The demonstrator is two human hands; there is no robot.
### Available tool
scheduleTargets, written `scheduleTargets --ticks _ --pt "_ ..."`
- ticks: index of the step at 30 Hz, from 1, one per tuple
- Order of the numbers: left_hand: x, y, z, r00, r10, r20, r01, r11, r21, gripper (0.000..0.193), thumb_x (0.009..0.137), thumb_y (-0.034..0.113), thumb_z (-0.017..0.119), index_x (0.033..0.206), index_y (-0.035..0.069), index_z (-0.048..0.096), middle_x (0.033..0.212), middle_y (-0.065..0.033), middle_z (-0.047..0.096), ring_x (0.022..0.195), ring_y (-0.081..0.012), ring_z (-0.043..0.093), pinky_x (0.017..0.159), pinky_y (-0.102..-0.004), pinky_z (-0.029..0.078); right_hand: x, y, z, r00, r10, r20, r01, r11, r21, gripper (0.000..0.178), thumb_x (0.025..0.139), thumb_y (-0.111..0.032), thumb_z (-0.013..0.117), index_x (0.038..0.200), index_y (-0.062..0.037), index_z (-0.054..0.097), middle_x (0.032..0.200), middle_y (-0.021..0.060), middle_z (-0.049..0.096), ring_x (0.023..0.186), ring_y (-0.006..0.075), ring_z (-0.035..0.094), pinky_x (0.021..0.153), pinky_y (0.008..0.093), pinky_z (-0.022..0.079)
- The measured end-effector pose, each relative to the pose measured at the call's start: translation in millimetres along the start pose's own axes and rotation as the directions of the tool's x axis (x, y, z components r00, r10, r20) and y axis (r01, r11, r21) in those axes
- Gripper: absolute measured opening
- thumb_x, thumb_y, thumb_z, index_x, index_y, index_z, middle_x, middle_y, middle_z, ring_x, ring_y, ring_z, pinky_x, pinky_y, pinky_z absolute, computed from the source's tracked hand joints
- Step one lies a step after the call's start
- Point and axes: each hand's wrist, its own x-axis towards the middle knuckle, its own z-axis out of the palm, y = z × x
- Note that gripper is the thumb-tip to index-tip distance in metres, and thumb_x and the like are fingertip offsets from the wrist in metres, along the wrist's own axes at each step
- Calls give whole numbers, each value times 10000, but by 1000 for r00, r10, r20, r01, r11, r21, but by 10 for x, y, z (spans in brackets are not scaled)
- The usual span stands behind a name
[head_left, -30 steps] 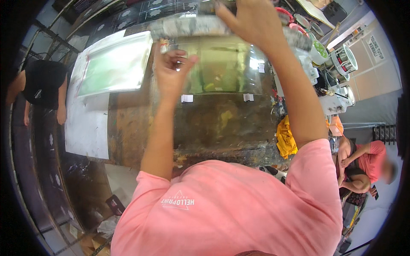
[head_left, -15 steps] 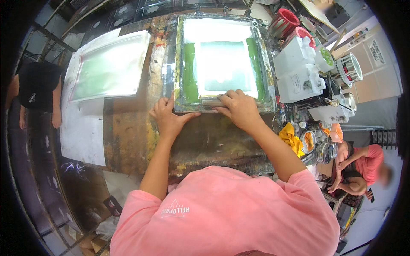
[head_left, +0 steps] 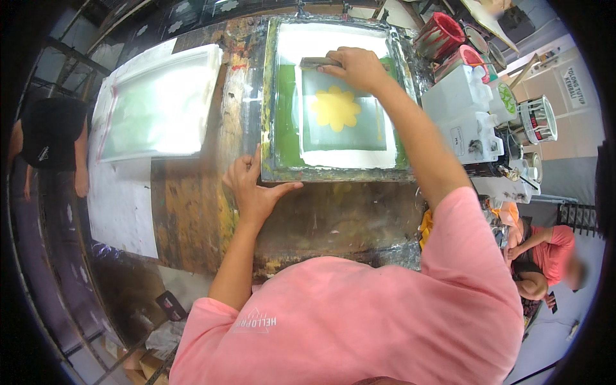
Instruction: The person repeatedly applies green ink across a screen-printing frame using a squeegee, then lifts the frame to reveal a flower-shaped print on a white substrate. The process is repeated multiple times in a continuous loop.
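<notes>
A screen printing frame (head_left: 333, 174) lies on the stained table in front of me, with green mesh and a yellow flower shape (head_left: 335, 108) showing in its middle. My right hand (head_left: 358, 69) is closed on a squeegee (head_left: 312, 62) in the upper part of the screen; part of the squeegee is covered by the hand. At the frame's near left corner is my left hand (head_left: 249, 187), thumb and forefinger spread along the two edges, with nothing held in it.
Left of the frame, a second pale green screen (head_left: 160, 106) rests on white sheets (head_left: 122, 212). Paint cans (head_left: 438, 35) and white jugs (head_left: 455, 102) crowd the right side. One person (head_left: 54, 135) stands at the left; another (head_left: 553, 253) sits at the far right.
My right hand has moved with the squeegee from the screen's near edge up to its far part. The yellow flower now shows, where glare was. My left hand stays at the corner.
</notes>
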Motion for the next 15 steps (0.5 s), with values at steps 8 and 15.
scheduleTargets --ticks 8,15 --pt "-32 -34 50 1000 -16 5 16 994 -107 1185 577 686 931 1515 55 578 822 -44 594 866 -230 508 916 -397 349 68 70 103 994 -34 -107 34 999 -3 480 999 -621 589 1058 -166 730 953 99 709 915 338 712 747 498 561" --pt "-38 -2 27 1000 -23 6 24 996 -88 1165 621 707 904 1521 49 566 820 -62 593 860 -242 510 905 -408 355 -1006 -667 -52 999 25 -49 -26 999 -28 418 985 -531 641 1023 -115 660 930 112 689 893 340 713 701 501 571"
